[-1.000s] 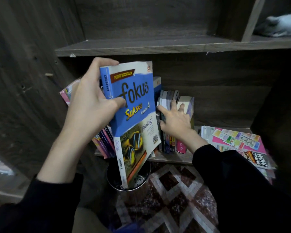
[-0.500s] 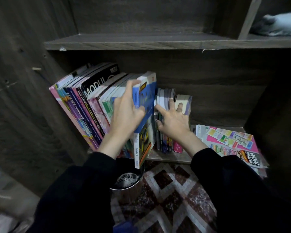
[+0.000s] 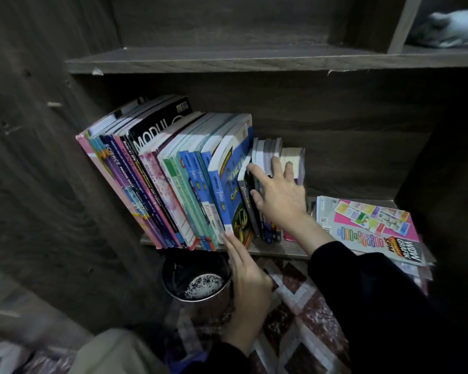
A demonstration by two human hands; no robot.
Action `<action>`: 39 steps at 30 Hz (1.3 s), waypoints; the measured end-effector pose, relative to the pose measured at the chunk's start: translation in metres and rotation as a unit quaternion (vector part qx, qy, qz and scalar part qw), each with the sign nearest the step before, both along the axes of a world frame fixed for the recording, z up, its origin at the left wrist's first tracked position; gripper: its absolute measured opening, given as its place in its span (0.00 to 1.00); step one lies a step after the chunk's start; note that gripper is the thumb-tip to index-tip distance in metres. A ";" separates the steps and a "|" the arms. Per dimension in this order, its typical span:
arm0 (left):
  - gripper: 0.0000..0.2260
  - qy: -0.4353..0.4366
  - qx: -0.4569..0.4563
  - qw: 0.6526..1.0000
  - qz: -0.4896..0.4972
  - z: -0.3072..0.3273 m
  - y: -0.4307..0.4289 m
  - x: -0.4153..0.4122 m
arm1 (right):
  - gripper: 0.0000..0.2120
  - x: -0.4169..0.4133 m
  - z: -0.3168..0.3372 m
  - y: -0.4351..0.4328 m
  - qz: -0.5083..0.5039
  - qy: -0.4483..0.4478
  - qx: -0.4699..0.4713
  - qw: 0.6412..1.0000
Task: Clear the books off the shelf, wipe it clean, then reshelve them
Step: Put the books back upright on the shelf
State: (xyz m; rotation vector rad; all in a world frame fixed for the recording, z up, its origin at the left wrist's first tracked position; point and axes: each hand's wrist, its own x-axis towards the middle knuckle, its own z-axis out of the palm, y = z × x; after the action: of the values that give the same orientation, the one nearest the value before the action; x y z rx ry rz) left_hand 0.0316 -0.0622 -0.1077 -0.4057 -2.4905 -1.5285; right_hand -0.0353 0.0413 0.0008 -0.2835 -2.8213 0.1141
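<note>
While the row of books leans left against the dark wood side wall on the lower shelf, the blue Fokus book stands at the right end of that leaning row, spine toward the camera, bottom edge on the shelf board. Left hand reaches up from below, fingers straight and close together, fingertips touching the bottom of the blue book's spine; nothing gripped. Right hand lies flat with fingers spread wide against the small upright books just right of the blue book, pressing their near edges, not clasping any. Both arms in black sleeves. Right of the small books, a flat stack of magazines lies on the shelf, pink and grey cover on top, overhanging the near edge. Upper shelf above holds no books in the part seen; a pale blurred thing sits far right on it, can't tell what. Below the shelf, a round metal container with dark contents stands on a patterned red and white rug.
</note>
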 end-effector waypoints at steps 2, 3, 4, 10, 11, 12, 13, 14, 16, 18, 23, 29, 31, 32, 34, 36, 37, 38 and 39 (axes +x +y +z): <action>0.37 -0.098 0.006 0.995 0.004 -0.007 0.007 0.000 | 0.27 -0.001 -0.002 -0.001 0.004 0.004 0.000 1.000; 0.40 -0.127 -0.004 0.992 0.009 -0.006 0.009 -0.004 | 0.27 -0.001 -0.003 0.000 0.005 0.008 0.001 1.000; 0.42 -0.144 -0.018 0.989 0.004 -0.003 0.010 -0.010 | 0.28 -0.001 -0.005 0.000 0.007 0.011 0.001 1.000; 0.43 -0.215 -0.094 0.972 -0.008 0.014 0.032 -0.049 | 0.25 0.011 -0.024 0.010 0.071 0.207 -0.135 0.966; 0.44 -0.223 -0.086 0.971 0.003 0.015 0.035 -0.048 | 0.25 0.013 -0.030 0.016 0.064 0.273 -0.197 0.939; 0.44 -0.221 -0.077 0.972 0.010 0.012 0.037 -0.047 | 0.24 0.014 -0.035 0.023 0.029 0.318 -0.266 0.910; 0.44 -0.207 -0.064 0.976 0.017 0.006 0.038 -0.044 | 0.24 0.011 -0.041 0.031 -0.031 0.324 -0.341 0.882; 0.45 -0.184 -0.047 0.981 0.027 -0.001 0.038 -0.041 | 0.23 0.005 -0.050 0.043 -0.097 0.290 -0.422 0.853; 0.47 -0.109 -0.017 0.991 0.070 -0.016 0.036 -0.039 | 0.25 -0.016 -0.074 0.069 -0.171 0.167 -0.625 0.743; 0.50 -0.020 -0.076 0.987 0.138 -0.031 0.034 -0.048 | 0.35 -0.036 -0.097 0.088 -0.166 0.072 -0.730 0.659; 0.47 0.098 -0.239 0.947 0.191 -0.046 0.016 -0.092 | 0.45 -0.083 -0.195 0.128 -0.164 0.049 -0.694 0.699; 0.41 0.187 -0.213 0.945 0.165 -0.062 0.004 -0.110 | 0.45 -0.058 -0.136 0.083 -0.134 0.083 -0.760 0.631; 0.39 0.198 -0.208 0.945 0.153 -0.062 -0.001 -0.113 | 0.31 -0.047 -0.111 0.065 -0.114 0.087 -0.762 0.632; 0.38 0.202 -0.204 0.947 0.146 -0.062 -0.004 -0.114 | 0.27 -0.050 -0.116 0.065 -0.106 0.093 -0.761 0.634; 0.36 0.206 -0.196 0.950 0.131 -0.064 -0.010 -0.115 | 0.28 -0.055 -0.120 0.061 -0.104 0.091 -0.777 0.614; 0.37 0.204 -0.204 0.949 0.129 -0.062 -0.012 -0.114 | 0.41 -0.064 -0.126 0.062 -0.116 0.056 -0.763 0.634; 0.37 0.202 -0.215 0.946 0.135 -0.061 -0.012 -0.112 | 0.47 -0.073 -0.142 0.071 -0.126 0.057 -0.755 0.640; 0.38 0.200 -0.231 0.941 0.143 -0.059 -0.014 -0.108 | 0.49 -0.083 -0.159 0.083 -0.136 0.063 -0.745 0.650; 0.38 0.199 -0.250 0.936 0.148 -0.058 -0.017 -0.104 | 0.48 -0.089 -0.170 0.089 -0.141 0.066 -0.735 0.660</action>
State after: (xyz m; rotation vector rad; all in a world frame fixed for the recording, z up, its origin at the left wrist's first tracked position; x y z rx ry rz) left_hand -0.0722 -0.0789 -0.1661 -0.3464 -2.4348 -0.6135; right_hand -0.1239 0.1300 -0.1695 -0.9237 -1.7634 2.1701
